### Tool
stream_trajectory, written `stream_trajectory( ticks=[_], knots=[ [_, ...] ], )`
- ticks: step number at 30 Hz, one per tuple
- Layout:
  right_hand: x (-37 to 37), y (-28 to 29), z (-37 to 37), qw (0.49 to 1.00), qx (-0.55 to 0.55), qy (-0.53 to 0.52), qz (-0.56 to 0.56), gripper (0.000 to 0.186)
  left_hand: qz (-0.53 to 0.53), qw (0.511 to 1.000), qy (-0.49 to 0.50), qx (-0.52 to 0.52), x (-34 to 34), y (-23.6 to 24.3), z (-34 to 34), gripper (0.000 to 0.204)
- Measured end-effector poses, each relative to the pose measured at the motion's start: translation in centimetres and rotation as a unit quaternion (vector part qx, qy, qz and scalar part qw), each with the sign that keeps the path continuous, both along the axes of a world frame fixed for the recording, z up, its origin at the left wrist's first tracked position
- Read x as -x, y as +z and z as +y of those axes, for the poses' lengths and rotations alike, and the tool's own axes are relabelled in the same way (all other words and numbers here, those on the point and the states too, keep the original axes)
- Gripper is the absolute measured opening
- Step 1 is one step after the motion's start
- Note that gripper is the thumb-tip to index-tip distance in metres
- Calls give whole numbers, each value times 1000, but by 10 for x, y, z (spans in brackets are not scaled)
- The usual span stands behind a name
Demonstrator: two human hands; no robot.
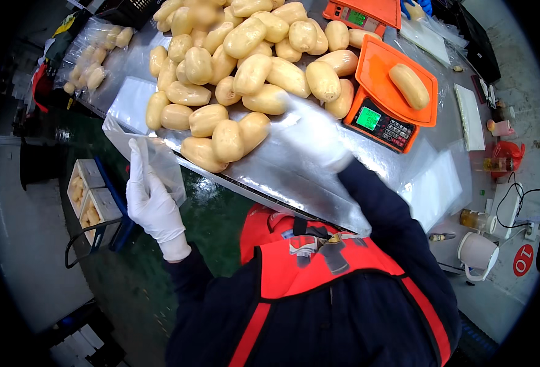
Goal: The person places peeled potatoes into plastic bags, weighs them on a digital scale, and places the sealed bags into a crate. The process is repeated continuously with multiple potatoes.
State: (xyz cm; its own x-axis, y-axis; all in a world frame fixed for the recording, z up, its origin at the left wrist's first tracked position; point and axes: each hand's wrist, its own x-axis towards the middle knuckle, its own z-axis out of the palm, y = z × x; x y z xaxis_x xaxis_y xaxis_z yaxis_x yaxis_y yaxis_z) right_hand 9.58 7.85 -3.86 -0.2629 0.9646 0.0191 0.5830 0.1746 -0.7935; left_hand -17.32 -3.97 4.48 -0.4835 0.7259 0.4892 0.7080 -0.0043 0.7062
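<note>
My left hand [152, 205], in a white glove, grips a clear plastic bag [167, 170] by the table's near left edge, fingers pressed on it. My right hand [315, 134], also white-gloved, is smeared by motion beside the pile of pale peeled lotus roots [238, 82]; whether it holds anything cannot be seen. To its right, an orange digital scale [385, 125] with a lit green display carries one lotus root [408, 85] on its tray. A stack of clear bags [129, 105] lies left of the pile, another [435, 189] at the right.
Metal table [270, 183]. Bagged roots [92, 58] lie upper left; a second orange scale [361, 12] and a co-worker's blue-gloved hand [413, 9] are at top. A cart with foam boxes [92, 205] stands on the green floor. Mugs [477, 254] and cables line the right side.
</note>
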Motion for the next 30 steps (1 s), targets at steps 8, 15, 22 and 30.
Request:
stream_trajectory(
  ticks=[8, 15, 22, 30],
  knots=[
    [124, -39, -3, 991, 44, 113, -52, 98, 45, 999, -9, 0, -6, 4, 5, 39],
    [0, -44, -51, 992, 41, 101, 58, 97, -57, 996, -72, 18, -4, -22, -14, 51],
    [-100, -62, -94, 989, 74, -89, -87, 88, 67, 971, -182, 137, -72, -7, 19, 68],
    [-55, 32, -100, 972, 226, -31, 56, 50, 157, 919, -320, 170, -155, -69, 8, 69]
  ],
)
